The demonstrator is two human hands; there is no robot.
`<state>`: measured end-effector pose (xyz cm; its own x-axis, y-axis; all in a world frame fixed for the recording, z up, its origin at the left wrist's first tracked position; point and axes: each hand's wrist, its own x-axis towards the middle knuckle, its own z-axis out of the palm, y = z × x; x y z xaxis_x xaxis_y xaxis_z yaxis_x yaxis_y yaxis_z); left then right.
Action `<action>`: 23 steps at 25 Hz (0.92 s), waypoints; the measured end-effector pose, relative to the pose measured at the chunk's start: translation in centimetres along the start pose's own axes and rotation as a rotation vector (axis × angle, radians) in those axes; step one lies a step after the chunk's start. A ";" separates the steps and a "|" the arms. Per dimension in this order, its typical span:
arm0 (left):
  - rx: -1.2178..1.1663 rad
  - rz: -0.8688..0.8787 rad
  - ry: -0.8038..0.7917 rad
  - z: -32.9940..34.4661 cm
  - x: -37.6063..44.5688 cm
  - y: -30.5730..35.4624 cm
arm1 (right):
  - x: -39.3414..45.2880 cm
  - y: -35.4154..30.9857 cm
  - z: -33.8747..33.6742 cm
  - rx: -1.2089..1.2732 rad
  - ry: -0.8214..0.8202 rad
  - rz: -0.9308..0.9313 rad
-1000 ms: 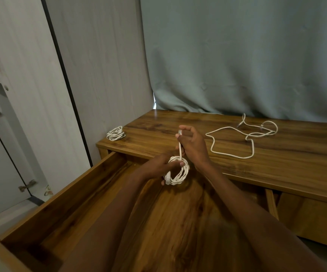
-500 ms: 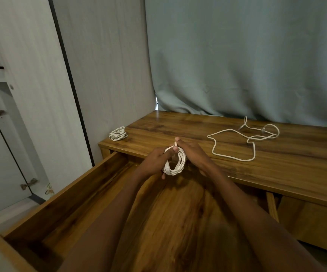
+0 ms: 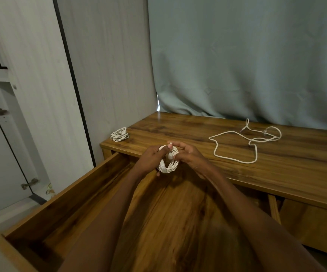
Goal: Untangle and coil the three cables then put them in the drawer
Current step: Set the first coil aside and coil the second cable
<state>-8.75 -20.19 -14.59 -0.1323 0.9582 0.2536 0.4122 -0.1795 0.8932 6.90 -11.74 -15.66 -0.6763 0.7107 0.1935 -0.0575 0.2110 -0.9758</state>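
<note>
Over the open wooden drawer [image 3: 66, 197] I hold a white coiled cable [image 3: 168, 165] between both hands. My left hand [image 3: 150, 160] grips the coil's left side, thumb across its top. My right hand [image 3: 188, 156] pinches the cable's loose end by the plug at the coil's top. A second white coil [image 3: 119, 134] lies on the desk's far left corner. A third white cable [image 3: 245, 144] lies loose and uncoiled on the desk top to the right.
The wooden desk [image 3: 276, 173] runs along a grey-green curtain [image 3: 237, 55]. A pale wardrobe [image 3: 31, 95] with a black handle stands at the left. The drawer's inside shows bare wood under my forearms.
The loose end that my right hand held up above the coil has been brought down and wound in; both hands now sit close together on the coil, slightly higher.
</note>
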 end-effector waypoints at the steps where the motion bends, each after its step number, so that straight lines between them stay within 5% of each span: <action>1: -0.005 -0.001 -0.005 0.0 0.1 -0.1 | 0.0 0.1 0.2 0.030 -0.011 -0.004; 7: -0.115 -0.072 0.048 0.0 0.4 -0.4 | -0.1 -0.1 1.4 0.112 0.047 -0.073; 12: -0.096 -0.042 0.106 0.4 0.4 -1.0 | -0.5 0.5 1.7 -0.578 0.302 -0.228; 15: -0.081 -0.062 0.129 0.5 0.4 -1.1 | -1.0 0.5 1.5 -0.998 0.465 -0.473; 20: 0.025 -0.064 0.200 1.2 0.5 -1.5 | -0.6 1.1 0.3 -1.132 0.357 -0.575; 23: -0.042 -0.095 0.233 1.3 0.4 -1.0 | -0.2 1.6 1.0 -1.209 0.446 -0.697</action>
<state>-8.05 -19.33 -15.83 -0.3750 0.8949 0.2418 0.3504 -0.1047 0.9307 6.20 -12.25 -17.37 -0.4785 0.3285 0.8143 0.5192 0.8538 -0.0394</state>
